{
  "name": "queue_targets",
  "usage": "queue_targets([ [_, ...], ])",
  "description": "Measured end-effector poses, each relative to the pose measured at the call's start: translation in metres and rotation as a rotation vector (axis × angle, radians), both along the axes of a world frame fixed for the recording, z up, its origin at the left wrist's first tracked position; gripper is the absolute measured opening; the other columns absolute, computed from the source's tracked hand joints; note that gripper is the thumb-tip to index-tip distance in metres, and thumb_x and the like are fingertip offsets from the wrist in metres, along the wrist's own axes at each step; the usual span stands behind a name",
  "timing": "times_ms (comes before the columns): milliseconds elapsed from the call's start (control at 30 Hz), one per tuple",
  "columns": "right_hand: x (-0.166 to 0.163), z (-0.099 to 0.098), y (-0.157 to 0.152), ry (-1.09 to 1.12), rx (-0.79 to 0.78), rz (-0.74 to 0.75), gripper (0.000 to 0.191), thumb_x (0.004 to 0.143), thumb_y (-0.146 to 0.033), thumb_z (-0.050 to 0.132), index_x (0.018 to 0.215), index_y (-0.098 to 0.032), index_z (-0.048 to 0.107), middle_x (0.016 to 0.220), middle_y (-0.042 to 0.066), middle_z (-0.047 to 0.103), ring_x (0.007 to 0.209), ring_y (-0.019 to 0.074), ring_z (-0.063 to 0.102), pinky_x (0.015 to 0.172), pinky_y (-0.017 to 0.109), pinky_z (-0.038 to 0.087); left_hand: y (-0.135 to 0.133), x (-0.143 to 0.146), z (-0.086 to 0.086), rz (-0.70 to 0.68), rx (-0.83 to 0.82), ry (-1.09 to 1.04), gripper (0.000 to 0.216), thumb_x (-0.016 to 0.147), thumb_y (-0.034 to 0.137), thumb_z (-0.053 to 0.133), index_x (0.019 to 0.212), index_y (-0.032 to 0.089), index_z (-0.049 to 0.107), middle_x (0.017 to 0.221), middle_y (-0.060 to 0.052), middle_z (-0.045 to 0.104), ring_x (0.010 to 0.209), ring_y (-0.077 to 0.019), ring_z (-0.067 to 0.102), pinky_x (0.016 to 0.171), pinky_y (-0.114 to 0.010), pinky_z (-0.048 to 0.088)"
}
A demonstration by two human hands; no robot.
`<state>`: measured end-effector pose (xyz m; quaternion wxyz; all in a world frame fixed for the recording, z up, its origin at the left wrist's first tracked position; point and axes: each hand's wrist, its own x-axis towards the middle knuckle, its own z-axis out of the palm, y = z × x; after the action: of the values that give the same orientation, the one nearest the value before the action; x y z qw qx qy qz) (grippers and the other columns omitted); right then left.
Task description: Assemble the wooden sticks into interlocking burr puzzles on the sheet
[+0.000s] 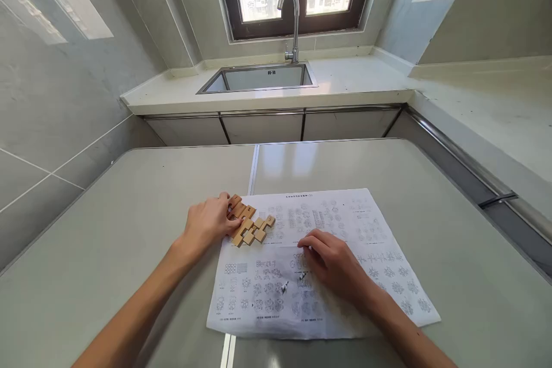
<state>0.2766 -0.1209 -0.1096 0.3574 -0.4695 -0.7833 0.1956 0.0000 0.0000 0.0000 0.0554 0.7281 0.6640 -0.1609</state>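
Observation:
Several notched wooden puzzle pieces lie bunched at the upper left corner of a printed instruction sheet full of small diagrams. My left hand rests on the left end of the wooden pieces, fingers curled over them. My right hand lies flat-ish on the middle of the sheet, fingertips pointing left and pressing on what looks like a clear plastic bag lying over the paper. Whether its fingers pinch the plastic I cannot tell.
The sheet lies on a grey table with a seam down the middle. Beyond it a pale counter holds a steel sink and a curved tap under a window. Tiled walls stand at left; another counter runs along the right.

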Motion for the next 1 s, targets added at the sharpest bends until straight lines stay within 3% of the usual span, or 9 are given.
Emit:
queue_targets([
  [267, 0.0, -0.002, 0.001, 0.001, -0.001, 0.003, 0.022, 0.101, -0.006, 0.052, 0.108, -0.024, 0.065, 0.1, 0.007, 0.074, 0.082, 0.0234, 0.069, 0.072, 0.036, 0.055, 0.004, 0.002, 0.004, -0.015, -0.033, 0.04, 0.029, 0.083, 0.042, 0.064, 0.103, 0.022, 0.061, 0.097, -0.009, 0.078, 0.088, -0.0314, 0.074, 0.059, -0.034, 0.036],
  [633, 0.0, -0.002, 0.0, 0.014, -0.001, 0.011, 0.022, 0.102, -0.007, 0.053, 0.109, -0.024, 0.065, 0.101, 0.007, 0.075, 0.083, 0.0235, 0.07, 0.071, 0.037, 0.057, 0.002, -0.008, 0.006, 0.005, -0.044, 0.023, 0.046, 0.075, 0.048, 0.066, 0.113, 0.021, 0.062, 0.098, -0.008, 0.079, 0.091, -0.0319, 0.074, 0.06, -0.034, 0.038],
  [1000, 0.001, -0.003, 0.001, 0.002, 0.03, 0.003, 0.022, 0.102, -0.007, 0.053, 0.108, -0.024, 0.066, 0.1, 0.007, 0.075, 0.083, 0.0227, 0.071, 0.072, 0.036, 0.057, 0.0, -0.015, 0.005, -0.001, -0.019, 0.001, 0.044, 0.074, 0.05, 0.066, 0.108, 0.023, 0.062, 0.096, -0.007, 0.079, 0.088, -0.031, 0.073, 0.061, -0.034, 0.038],
])
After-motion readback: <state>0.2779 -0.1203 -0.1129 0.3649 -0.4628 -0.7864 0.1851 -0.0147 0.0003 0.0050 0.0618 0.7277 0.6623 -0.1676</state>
